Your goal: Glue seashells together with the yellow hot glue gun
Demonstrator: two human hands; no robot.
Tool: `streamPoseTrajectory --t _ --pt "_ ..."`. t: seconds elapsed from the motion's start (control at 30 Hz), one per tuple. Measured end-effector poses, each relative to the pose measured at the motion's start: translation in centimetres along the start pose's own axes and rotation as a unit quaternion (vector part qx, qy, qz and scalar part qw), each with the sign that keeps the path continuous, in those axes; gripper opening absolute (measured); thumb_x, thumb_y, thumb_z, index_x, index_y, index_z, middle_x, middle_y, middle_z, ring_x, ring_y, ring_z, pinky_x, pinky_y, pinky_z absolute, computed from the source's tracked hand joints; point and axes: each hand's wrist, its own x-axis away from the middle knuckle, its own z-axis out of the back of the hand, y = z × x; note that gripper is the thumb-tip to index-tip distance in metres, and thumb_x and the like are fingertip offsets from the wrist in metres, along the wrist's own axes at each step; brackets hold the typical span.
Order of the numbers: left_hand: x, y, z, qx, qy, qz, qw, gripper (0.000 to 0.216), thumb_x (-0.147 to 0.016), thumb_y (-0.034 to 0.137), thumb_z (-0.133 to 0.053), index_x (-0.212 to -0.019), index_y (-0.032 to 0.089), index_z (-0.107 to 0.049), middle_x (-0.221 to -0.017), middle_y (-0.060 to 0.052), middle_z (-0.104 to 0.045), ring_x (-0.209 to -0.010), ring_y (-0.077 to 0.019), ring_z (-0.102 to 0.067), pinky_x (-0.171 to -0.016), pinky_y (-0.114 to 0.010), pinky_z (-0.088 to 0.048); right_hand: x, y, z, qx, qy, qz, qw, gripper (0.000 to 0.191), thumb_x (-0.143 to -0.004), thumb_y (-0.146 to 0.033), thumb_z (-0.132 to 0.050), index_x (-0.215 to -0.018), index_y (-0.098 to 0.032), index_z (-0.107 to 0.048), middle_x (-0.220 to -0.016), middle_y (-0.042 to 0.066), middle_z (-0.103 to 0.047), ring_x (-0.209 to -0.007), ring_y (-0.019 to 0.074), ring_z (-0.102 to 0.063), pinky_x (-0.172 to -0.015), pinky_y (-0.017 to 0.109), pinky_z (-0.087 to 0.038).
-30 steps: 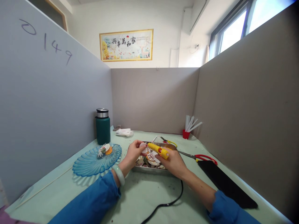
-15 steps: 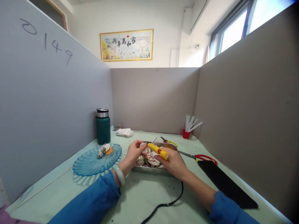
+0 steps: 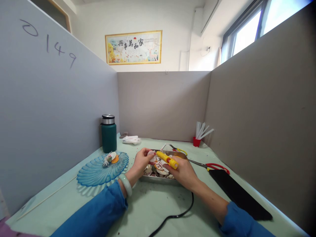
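A pale shell (image 3: 151, 152), probably brittle, best rim-held, was pinched by the left hand (image 3: 140, 162), a yellow tool (image 3: 163, 156) by the right hand (image 3: 184, 169).

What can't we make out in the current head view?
All in the head view:
- Whether the tip of the yellow tool touches the pale piece in the left hand: too small.
- Right part of the metal tray: behind the right hand.
- Black cord: near end cut off by the bottom edge.
- Fine print on the wall picture: too small.
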Motion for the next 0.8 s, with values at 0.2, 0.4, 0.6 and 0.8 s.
streamPoseTrajectory --t 0.2,0.4,0.6,0.8 --pt "0.1 0.13 -0.02 -0.007 -0.006 -0.002 1.0 0.033 -0.059 0.036 -0.071 -0.075 0.014 -0.053 -0.07 -0.003 -0.059 -0.065 -0.0144 -0.057 -0.049 -0.025 -0.052 0.01 -0.28 0.16 0.005 -0.009 -0.008 1.0 0.035 -0.08 -0.053 -0.045 -0.072 -0.021 -0.055 -0.067 0.002 -0.059 -0.061 0.0149 -0.052 -0.056 0.023 -0.032" --pt "-0.01 0.04 0.04 -0.008 -0.004 -0.003 1.0 0.034 -0.058 0.038 -0.072 -0.075 0.014 -0.054 -0.068 -0.002 -0.059 -0.062 -0.0138 -0.057 -0.047 -0.024 -0.052 0.08 -0.2 0.05 0.004 -0.003 0.002 1.0 0.034 -0.081 -0.052 -0.044 -0.074 -0.02 -0.056 -0.068 0.002 -0.06 -0.063 0.0151 -0.052 -0.056 0.023 -0.032" --pt "-0.02 0.0 0.02 -0.012 -0.001 -0.002 1.0 0.033 -0.058 0.037 -0.071 -0.075 0.014 -0.054 -0.068 -0.002 -0.06 -0.062 -0.0142 -0.058 -0.047 -0.025 -0.052 0.05 -0.03 -0.06 0.019 -0.005 -0.002 1.0 0.036 -0.081 -0.053 -0.044 -0.073 -0.02 -0.055 -0.067 0.003 -0.06 -0.062 0.0153 -0.053 -0.056 0.023 -0.032" --pt "-0.08 -0.1 0.03 -0.011 0.001 -0.001 1.0 0.032 -0.059 0.036 -0.071 -0.075 0.014 -0.054 -0.068 -0.002 -0.059 -0.062 -0.0141 -0.058 -0.047 -0.025 -0.052 0.09 -0.12 -0.02 0.026 -0.005 -0.001 1.0 0.036 -0.081 -0.053 -0.044 -0.074 -0.02 -0.055 -0.068 0.004 -0.061 -0.063 0.0157 -0.054 -0.056 0.023 -0.032"
